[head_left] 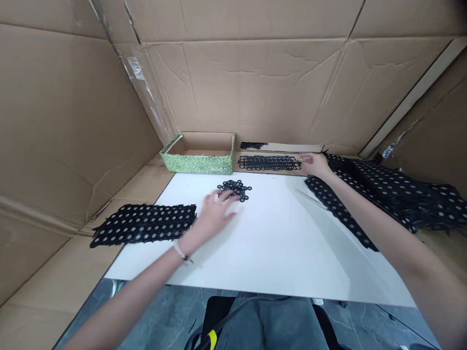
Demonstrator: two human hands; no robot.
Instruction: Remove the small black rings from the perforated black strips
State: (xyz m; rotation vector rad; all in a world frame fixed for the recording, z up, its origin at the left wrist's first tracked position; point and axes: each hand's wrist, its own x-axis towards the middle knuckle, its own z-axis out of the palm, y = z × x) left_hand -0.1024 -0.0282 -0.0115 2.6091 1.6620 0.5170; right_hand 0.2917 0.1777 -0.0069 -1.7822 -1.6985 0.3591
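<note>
My left hand (215, 212) is over the white board with its fingers spread, the fingertips at the near edge of a small pile of black rings (233, 187). Farther back on the right, my right hand (315, 164) reaches to the right end of a flat black lattice of rings (270, 163). Its thumb and finger are near each other there, and whether they hold anything is too small to tell. Under my right forearm lies a narrow black strip with pale dots (339, 209). A wider dotted black piece (146, 223) lies at the left, beside my left wrist.
A green patterned open box (199, 164) stands at the back left of the white board (262, 243). More black pieces (255, 145) lie by the back wall. A large dotted black heap (397, 187) covers the right side. Cardboard walls (241, 87) enclose the work area.
</note>
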